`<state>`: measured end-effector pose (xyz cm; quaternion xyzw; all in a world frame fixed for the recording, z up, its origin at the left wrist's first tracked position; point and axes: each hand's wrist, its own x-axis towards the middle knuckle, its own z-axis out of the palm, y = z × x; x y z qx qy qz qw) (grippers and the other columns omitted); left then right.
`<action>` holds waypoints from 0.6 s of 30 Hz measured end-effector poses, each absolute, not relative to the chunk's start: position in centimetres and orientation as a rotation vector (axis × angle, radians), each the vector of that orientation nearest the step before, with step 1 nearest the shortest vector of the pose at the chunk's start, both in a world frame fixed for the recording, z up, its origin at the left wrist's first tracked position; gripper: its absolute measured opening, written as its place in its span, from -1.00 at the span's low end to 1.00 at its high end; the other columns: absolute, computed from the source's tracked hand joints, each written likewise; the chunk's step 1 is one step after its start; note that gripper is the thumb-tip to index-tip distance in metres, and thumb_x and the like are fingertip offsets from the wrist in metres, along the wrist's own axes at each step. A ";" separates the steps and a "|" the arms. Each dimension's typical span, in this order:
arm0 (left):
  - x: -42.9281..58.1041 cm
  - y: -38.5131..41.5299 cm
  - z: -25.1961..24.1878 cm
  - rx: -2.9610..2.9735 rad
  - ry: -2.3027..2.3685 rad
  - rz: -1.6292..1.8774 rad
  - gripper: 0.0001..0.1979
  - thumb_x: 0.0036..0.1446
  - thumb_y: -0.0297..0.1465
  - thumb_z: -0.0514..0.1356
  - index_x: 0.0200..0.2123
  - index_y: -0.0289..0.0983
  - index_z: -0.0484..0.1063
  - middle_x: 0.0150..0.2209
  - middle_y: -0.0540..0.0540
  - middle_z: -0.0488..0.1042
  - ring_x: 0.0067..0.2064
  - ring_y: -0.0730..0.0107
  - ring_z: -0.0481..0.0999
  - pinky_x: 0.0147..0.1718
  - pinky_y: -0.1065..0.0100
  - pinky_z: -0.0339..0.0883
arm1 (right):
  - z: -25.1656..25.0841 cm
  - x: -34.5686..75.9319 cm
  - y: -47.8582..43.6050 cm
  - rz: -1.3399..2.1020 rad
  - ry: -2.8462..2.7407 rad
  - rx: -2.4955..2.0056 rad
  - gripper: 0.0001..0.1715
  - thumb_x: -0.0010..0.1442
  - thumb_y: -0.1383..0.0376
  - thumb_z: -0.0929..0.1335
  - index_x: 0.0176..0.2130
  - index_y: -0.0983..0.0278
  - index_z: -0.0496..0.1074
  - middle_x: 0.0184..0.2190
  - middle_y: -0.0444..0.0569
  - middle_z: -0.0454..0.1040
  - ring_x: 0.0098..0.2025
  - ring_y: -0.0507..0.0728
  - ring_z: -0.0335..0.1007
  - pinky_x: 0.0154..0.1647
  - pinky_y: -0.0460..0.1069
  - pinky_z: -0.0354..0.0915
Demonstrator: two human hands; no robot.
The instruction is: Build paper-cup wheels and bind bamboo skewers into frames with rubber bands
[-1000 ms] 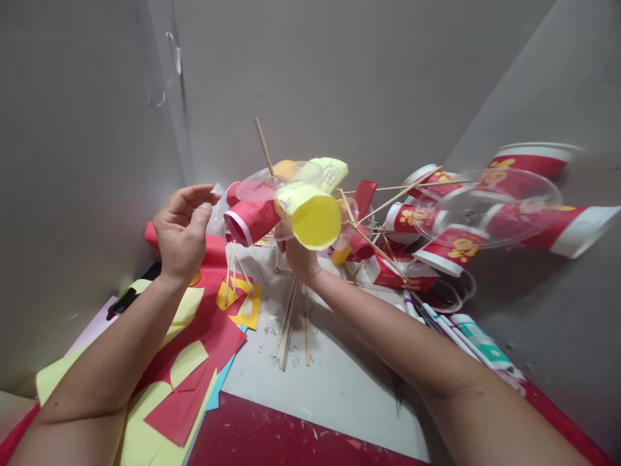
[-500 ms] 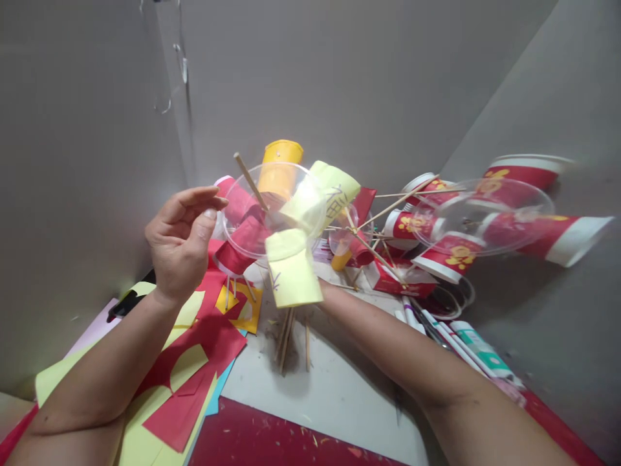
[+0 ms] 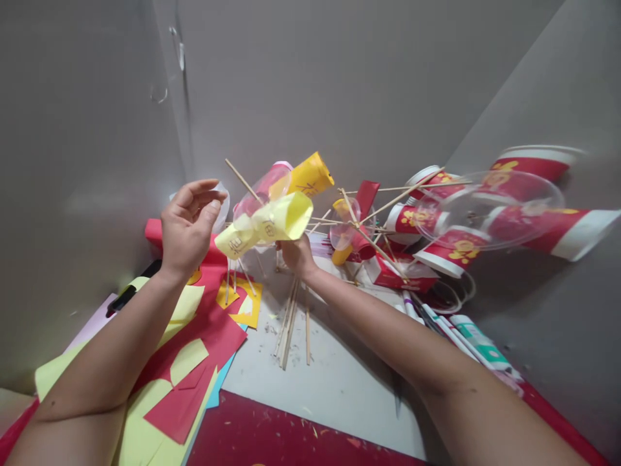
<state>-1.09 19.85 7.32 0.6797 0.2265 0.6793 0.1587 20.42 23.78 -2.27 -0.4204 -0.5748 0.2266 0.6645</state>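
Note:
My left hand (image 3: 191, 223) is raised beside a pinwheel-like model, its fingers bent and apart from the thumb, with nothing visible in them. The model has a clear plastic disc (image 3: 256, 191) with paper tubes round it: pale yellow tubes (image 3: 286, 219) with handwritten characters, an orange-yellow tube (image 3: 312, 175) and pink ones. A thin wooden stick (image 3: 241, 178) juts out from its middle. Just below the yellow tubes is my right hand (image 3: 297, 257), fingers curled in behind them. The tubes hide its fingertips and whatever they grip.
To the right stands a larger wheel of red paper cups (image 3: 458, 252) on wooden sticks. A red box (image 3: 402, 272) and markers (image 3: 480, 343) lie below it. Loose sticks (image 3: 287, 330) rest on the white tabletop (image 3: 339, 382). Red paper (image 3: 213, 330) and yellow scraps cover the left side.
The pinwheel-like model has turned and tilted, so its disc shows more edge-on and its tubes sit differently. My right hand now shows below it. My left hand has shifted slightly right.

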 end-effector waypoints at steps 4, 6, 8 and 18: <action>-1.5 21.6 6.8 1.916 0.743 1.909 -0.80 0.18 -0.44 0.25 -0.11 -0.16 0.51 -0.18 -0.09 0.67 -0.11 0.28 0.67 -0.05 0.20 0.59 | -1.9 19.9 24.1 0.626 -1.151 -1.016 -0.91 0.22 0.34 0.24 -0.35 0.19 0.27 -0.61 -0.28 0.23 -0.61 -0.02 0.14 -0.63 -0.14 0.16; -1.6 22.2 6.6 1.902 0.769 1.888 -0.80 0.18 -0.44 0.24 -0.11 -0.16 0.51 -0.19 -0.09 0.67 -0.11 0.28 0.67 -0.06 0.20 0.59 | -1.5 19.8 24.1 0.679 -1.081 -1.050 -0.92 0.25 0.37 0.22 -0.30 0.19 0.27 -0.59 -0.28 0.26 -0.59 -0.03 0.19 -0.65 -0.17 0.16; -1.7 22.6 6.4 1.885 0.780 1.876 -0.80 0.17 -0.44 0.24 -0.11 -0.17 0.51 -0.19 -0.09 0.67 -0.11 0.28 0.66 -0.06 0.21 0.58 | -1.2 19.8 24.0 0.729 -1.019 -1.082 -0.90 0.27 0.39 0.22 -0.23 0.19 0.27 -0.56 -0.28 0.29 -0.56 -0.02 0.24 -0.65 -0.18 0.18; -1.6 23.7 5.7 1.879 0.807 1.815 -0.80 0.16 -0.43 0.25 -0.12 -0.18 0.51 -0.21 -0.09 0.66 -0.14 0.29 0.66 -0.09 0.23 0.59 | -2.2 18.9 26.0 0.929 -0.839 -1.199 -0.82 0.29 0.50 0.20 -0.21 0.21 0.22 -0.47 -0.22 0.39 -0.53 -0.05 0.36 -0.64 -0.20 0.29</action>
